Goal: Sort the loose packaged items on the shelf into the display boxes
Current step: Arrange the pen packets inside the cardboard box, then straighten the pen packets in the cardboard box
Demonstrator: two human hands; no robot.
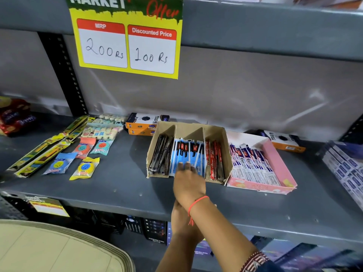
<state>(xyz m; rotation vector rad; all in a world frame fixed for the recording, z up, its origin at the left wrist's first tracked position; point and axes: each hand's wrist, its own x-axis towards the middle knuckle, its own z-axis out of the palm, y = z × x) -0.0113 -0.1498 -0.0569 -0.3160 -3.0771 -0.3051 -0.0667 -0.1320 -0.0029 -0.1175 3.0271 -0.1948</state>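
A brown cardboard display box (224,148) stands mid-shelf with three compartments holding black packs (160,156), blue packs (188,152) and red packs (215,160). My right hand (188,180), with a red thread at the wrist, lies flat with extended fingers on the front of the blue packs. My left hand (179,222) sits below the shelf edge, mostly hidden under my right forearm. A pink display box (275,160) to the right holds white-and-blue pen packs (253,165). Loose round eraser packets (85,167) and long yellow packs (39,156) lie to the left.
Pastel packs (102,130) and orange boxes (142,125) sit at the back left, and another orange box (284,143) lies behind the pink one. Snack bags (13,116) are far left, blue-white cartons (345,167) far right. A price sign (127,40) hangs above.
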